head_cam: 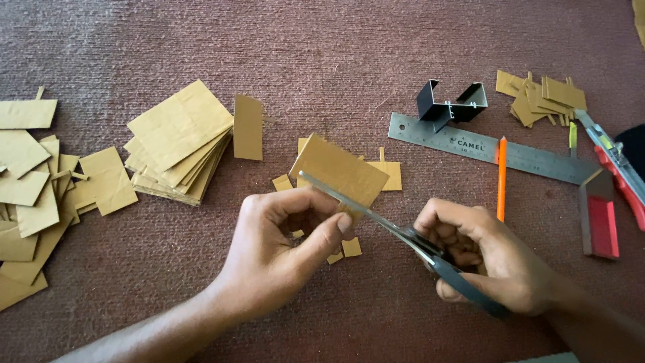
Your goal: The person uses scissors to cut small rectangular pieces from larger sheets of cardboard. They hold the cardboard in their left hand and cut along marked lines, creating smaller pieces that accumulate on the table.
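My left hand (282, 245) pinches a small brown cardboard square (339, 170) by its near edge, holding it above the carpet. My right hand (487, 259) grips dark-handled scissors (403, 235), whose blades reach left and bite into the lower edge of that cardboard square. Small cardboard offcuts (351, 247) lie on the carpet beneath the hands.
A stack of cut cardboard squares (180, 141) lies at centre left, with loose pieces (30, 195) spread along the left edge. On the right are a steel ruler (484, 146), an orange pencil (501, 178), a black metal bracket (450, 102), a red utility knife (621, 168), a red block (599, 214) and more scraps (541, 97).
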